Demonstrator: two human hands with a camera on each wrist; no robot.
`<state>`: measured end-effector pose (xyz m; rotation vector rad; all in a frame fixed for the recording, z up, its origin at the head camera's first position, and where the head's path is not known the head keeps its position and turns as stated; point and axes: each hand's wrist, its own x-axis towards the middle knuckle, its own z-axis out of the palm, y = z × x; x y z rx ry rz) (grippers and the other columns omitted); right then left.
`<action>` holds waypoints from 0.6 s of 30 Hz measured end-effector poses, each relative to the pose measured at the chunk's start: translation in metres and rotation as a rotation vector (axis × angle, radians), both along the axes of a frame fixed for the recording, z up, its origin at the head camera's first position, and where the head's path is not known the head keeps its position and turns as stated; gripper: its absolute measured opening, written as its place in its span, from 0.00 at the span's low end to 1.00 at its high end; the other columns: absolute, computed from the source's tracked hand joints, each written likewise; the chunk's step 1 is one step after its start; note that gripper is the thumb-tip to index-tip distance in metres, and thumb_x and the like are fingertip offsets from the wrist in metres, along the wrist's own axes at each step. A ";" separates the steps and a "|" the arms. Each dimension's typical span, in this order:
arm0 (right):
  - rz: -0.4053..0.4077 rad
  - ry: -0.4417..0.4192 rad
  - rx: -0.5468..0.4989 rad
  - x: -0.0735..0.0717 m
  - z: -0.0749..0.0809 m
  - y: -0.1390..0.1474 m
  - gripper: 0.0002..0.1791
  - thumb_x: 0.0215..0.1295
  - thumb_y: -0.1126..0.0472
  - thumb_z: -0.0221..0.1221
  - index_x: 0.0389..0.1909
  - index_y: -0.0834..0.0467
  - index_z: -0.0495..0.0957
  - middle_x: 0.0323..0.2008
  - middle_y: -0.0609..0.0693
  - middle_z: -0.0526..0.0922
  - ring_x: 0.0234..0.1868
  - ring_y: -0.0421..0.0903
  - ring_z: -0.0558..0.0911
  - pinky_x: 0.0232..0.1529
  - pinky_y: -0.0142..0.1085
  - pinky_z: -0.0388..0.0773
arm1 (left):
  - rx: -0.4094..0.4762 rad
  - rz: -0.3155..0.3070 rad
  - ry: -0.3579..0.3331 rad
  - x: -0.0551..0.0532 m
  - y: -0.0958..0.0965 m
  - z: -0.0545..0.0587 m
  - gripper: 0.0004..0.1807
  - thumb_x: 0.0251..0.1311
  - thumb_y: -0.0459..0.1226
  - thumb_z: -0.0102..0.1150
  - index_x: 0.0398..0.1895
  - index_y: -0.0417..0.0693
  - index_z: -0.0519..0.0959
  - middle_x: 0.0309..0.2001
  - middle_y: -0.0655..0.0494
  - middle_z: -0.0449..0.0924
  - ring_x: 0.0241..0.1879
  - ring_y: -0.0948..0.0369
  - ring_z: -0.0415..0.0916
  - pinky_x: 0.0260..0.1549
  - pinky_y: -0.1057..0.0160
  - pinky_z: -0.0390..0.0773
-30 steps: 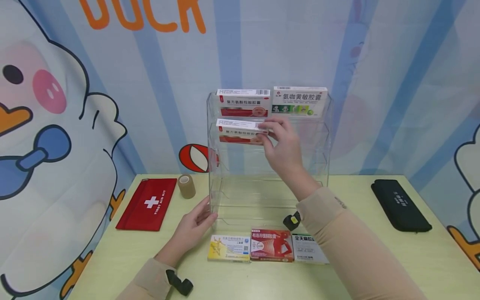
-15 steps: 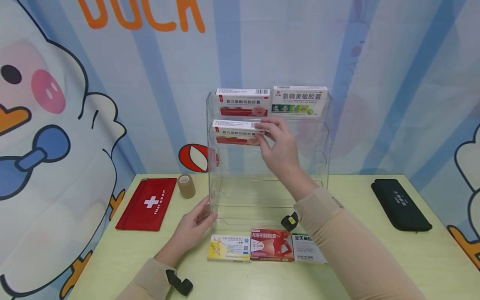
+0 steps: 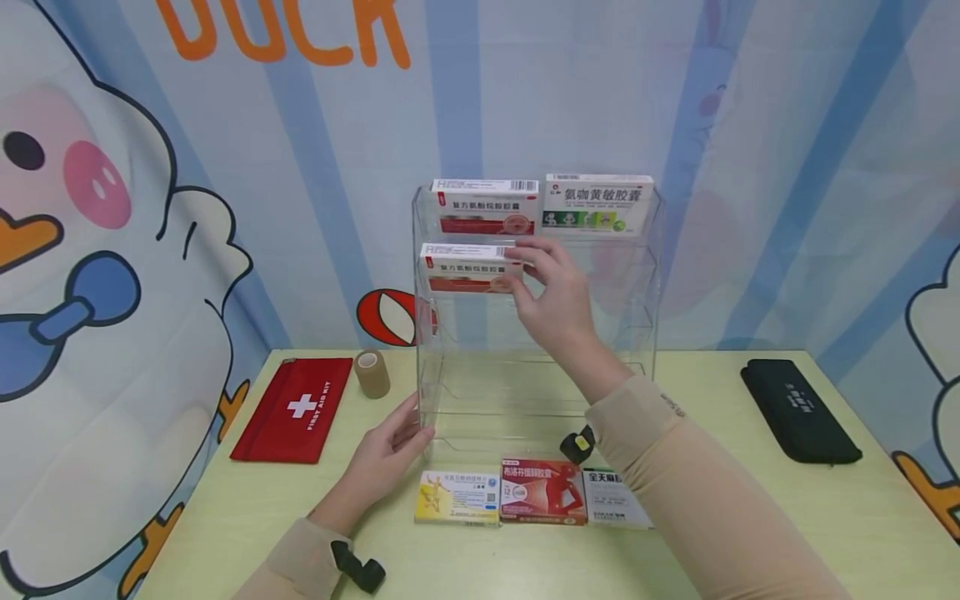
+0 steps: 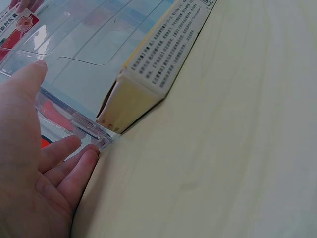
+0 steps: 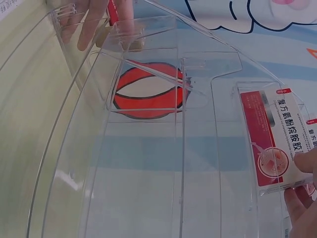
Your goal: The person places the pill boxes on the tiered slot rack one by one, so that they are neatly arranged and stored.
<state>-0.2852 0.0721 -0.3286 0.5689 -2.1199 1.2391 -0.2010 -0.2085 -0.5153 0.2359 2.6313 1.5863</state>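
My right hand (image 3: 558,300) pinches a white-and-red medicine box (image 3: 465,268) by its right end. The box stands at the left of the second tier of a clear acrylic display rack (image 3: 525,383); in the right wrist view its red front (image 5: 257,134) sits behind the clear tier wall. My left hand (image 3: 382,467) holds the rack's lower left side, thumb in front and fingers at the outer edge, as the left wrist view shows. On the top tier stand a matching red-and-white box (image 3: 487,208) and a white-and-green medicine box (image 3: 597,206).
Before the rack lie a yellow-and-white box (image 3: 457,497), a red box (image 3: 543,492) and a white-and-green box (image 3: 615,498), partly behind my right sleeve. A red first aid pouch (image 3: 292,410) and a tan tape roll (image 3: 372,373) are left; a black case (image 3: 801,411) is right.
My right hand has shifted the pinched box left and slightly down along the second tier. The left hand and the other boxes stay in place.
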 end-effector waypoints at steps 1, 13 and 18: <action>0.002 -0.004 0.000 0.000 0.000 0.000 0.17 0.71 0.70 0.70 0.59 0.66 0.86 0.67 0.59 0.82 0.70 0.55 0.82 0.67 0.42 0.88 | -0.001 0.001 -0.001 0.000 0.000 0.000 0.41 0.78 0.55 0.64 0.89 0.73 0.58 0.81 0.50 0.74 0.79 0.47 0.76 0.74 0.47 0.79; 0.047 -0.087 -0.057 0.007 -0.004 0.011 0.24 0.71 0.69 0.72 0.67 0.63 0.82 0.73 0.56 0.78 0.70 0.55 0.84 0.68 0.44 0.88 | 0.003 0.003 -0.013 0.001 0.000 0.001 0.41 0.78 0.55 0.64 0.89 0.72 0.58 0.81 0.49 0.74 0.79 0.46 0.75 0.75 0.47 0.79; 0.054 -0.079 -0.069 0.016 -0.008 0.020 0.24 0.71 0.69 0.72 0.66 0.64 0.83 0.70 0.58 0.80 0.67 0.58 0.86 0.67 0.46 0.88 | -0.011 0.003 -0.004 -0.001 0.000 -0.001 0.42 0.78 0.55 0.64 0.89 0.70 0.59 0.80 0.49 0.75 0.78 0.46 0.76 0.75 0.46 0.79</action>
